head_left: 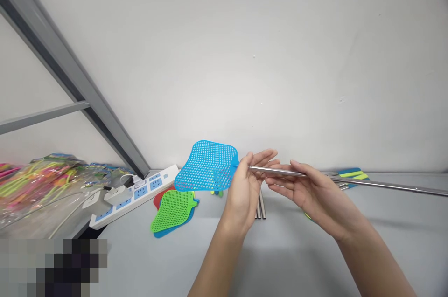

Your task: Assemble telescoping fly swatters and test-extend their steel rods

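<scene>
A fly swatter with a blue perforated head (pixel 208 162) and a long metal telescopic rod (pixel 378 183) is held above the table, its rod pointing right. My left hand (pixel 243 194) grips it where the head meets the rod, thumb on the near side and fingers partly extended behind. Farther along, my right hand (pixel 311 189) supports the rod between thumb and extended fingers. Below the blue head lie loose swatter heads: a green one (pixel 173 210) over a blue one (pixel 175 230), with a red one (pixel 158 198) partly covered. Behind my hands, several metal rods (pixel 263 210) are partly hidden.
A white power strip (pixel 164 176) with plugs and cables lies on the left. Beyond it sit clear plastic bags (pixel 45 185) of colourful items. Blue and yellow handles (pixel 355 174) lie by the wall at right. A grey metal frame (pixel 87 96) slants up at left.
</scene>
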